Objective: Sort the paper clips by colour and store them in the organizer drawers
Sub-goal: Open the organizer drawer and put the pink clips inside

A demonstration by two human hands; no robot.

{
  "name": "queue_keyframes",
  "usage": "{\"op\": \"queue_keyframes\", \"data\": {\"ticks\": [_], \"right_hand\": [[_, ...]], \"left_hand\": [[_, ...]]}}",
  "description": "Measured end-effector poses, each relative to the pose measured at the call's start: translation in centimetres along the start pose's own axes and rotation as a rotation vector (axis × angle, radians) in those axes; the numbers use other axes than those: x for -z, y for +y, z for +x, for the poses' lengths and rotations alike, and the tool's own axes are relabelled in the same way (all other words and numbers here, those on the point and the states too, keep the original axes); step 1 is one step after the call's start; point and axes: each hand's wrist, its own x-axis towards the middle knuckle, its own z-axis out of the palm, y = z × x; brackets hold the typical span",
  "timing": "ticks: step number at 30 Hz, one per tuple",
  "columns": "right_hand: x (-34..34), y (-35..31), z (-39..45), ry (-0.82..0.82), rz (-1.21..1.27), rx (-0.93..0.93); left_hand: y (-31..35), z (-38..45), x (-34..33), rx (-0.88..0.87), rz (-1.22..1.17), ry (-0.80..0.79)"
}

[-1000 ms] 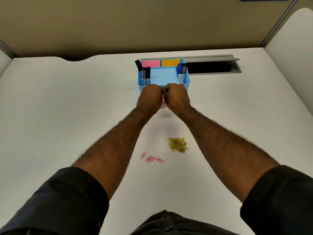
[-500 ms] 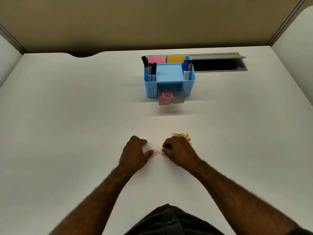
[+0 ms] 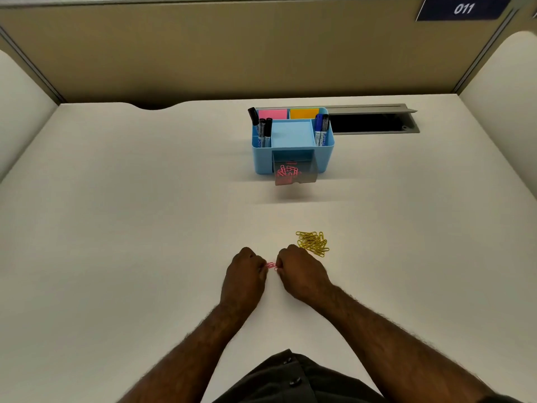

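White desk [image 3: 116, 228], left hand [image 3: 245, 273] and right hand [image 3: 299, 271] near, fingertips pinching pink paper clips [image 3: 271, 265], yellow clips [image 3: 313, 242] right, blue organizer [image 3: 325, 158] far, drawer [image 3: 295, 171] open.

Pink clips [image 3: 271, 265] mostly hidden between curled hands; count unclear. Forearms cut off at bottom edge.

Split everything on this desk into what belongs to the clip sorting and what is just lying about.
Job: pink paper clips between left hand and right hand; yellow paper clips; open drawer; blue organizer.
Lying about: markers; sticky notes; cable hatch.
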Motion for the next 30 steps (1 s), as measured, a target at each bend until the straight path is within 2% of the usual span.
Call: {"op": "queue_keyframes", "data": {"ticks": [4,8,12,16,21,26,30], "right_hand": [[0.1,0.0,-0.1,-0.074,-0.084,0.021],[-0.3,0.1,-0.8,0.006,-0.104,0.093],[-0.6,0.3,-1.2,0.063,0.066,0.083],[-0.8,0.1,-1.2,0.037,0.168,0.080],[-0.7,0.0,-0.6,0.052,0.163,0.075],[1.1,1.4,0.3,0.050,0.262,0.035],[4.9,2.4,3.1,0.239,0.367,-0.036]], "left_hand": [[0.5,0.6,0.4,0.015,0.052,-0.056],[0.9,0.9,0.5,-0.016,0.191,-0.161],[0.9,0.9,0.5,-0.044,0.217,-0.187],[0.3,1.0,0.5,-0.047,0.161,-0.203],[-0.6,1.2,0.7,-0.045,0.048,-0.217],[-1.3,2.1,1.7,0.050,-0.177,-0.124],[0.3,5.2,3.8,0.235,-0.490,-0.089]]}}
